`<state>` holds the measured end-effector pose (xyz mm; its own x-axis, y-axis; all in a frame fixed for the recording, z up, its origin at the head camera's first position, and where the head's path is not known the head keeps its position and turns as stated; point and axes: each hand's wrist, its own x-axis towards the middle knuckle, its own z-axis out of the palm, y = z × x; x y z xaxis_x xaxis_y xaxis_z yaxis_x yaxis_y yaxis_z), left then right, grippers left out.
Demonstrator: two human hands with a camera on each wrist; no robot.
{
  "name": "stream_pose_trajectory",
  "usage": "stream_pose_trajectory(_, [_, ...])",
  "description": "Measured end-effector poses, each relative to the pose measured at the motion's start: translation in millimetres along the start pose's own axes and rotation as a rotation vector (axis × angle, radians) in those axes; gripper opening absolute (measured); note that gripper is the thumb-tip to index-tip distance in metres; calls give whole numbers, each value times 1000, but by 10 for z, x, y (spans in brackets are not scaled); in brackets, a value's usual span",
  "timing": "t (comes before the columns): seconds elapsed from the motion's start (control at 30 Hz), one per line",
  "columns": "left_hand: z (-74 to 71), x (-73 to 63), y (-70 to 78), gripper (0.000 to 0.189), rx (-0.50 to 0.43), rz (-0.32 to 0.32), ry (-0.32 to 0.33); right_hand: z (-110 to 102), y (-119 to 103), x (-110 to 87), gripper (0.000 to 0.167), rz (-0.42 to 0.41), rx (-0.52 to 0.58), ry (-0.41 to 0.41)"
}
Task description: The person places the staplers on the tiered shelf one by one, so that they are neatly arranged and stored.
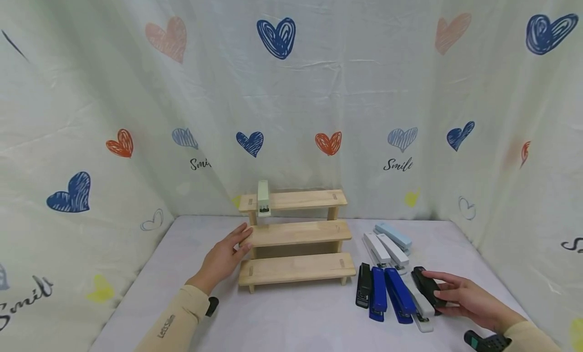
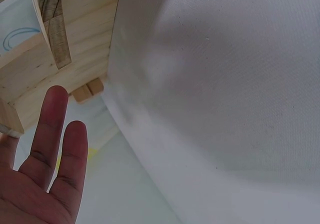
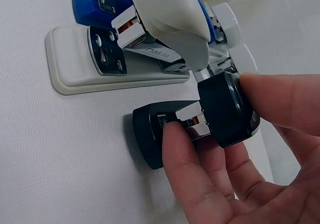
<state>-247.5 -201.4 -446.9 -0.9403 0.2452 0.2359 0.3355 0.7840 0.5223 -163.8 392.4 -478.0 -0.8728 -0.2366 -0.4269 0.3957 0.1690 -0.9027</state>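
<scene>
My right hand [image 1: 469, 296] grips a black stapler [image 1: 424, 285] at the right end of a group of staplers. In the right wrist view, the thumb lies against the stapler's top arm [image 3: 225, 109] and a fingertip is at its base. A white stapler [image 3: 120, 64] lies right beside it. My left hand [image 1: 225, 258] touches the left end of the middle board of a three-tier wooden shelf [image 1: 298, 233]; in the left wrist view two fingers [image 2: 72, 154] stretch out straight beside the wood. A pale green stapler [image 1: 263, 198] stands on the top tier's left end.
Left of the held stapler lie two blue staplers [image 1: 400, 294] and another black stapler [image 1: 363, 285]. Behind them are white staplers [image 1: 377, 248] and a light blue stapler [image 1: 393, 235]. A curtain [image 1: 300, 89] printed with hearts surrounds the white table [image 1: 291, 321].
</scene>
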Motion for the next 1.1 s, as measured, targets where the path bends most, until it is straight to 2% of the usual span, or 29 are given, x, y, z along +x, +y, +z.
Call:
stream_pose_trajectory(0.47, [1, 6, 8, 51, 1, 1, -1, 26, -57, -54, 54, 18, -9, 90])
stream_pose_trajectory(0.8, [3, 24, -15, 52, -7, 11, -9, 6, -159, -94, 54, -19, -49, 98])
stream_pose_trajectory(0.93, [2, 20, -8, 52, -4, 9, -12, -2, -269, -99, 54, -43, -76, 89])
stream_pose_trajectory(1.1, [-4, 6, -4, 52, -7, 7, -4, 69, -563, -58, 55, -113, -120, 71])
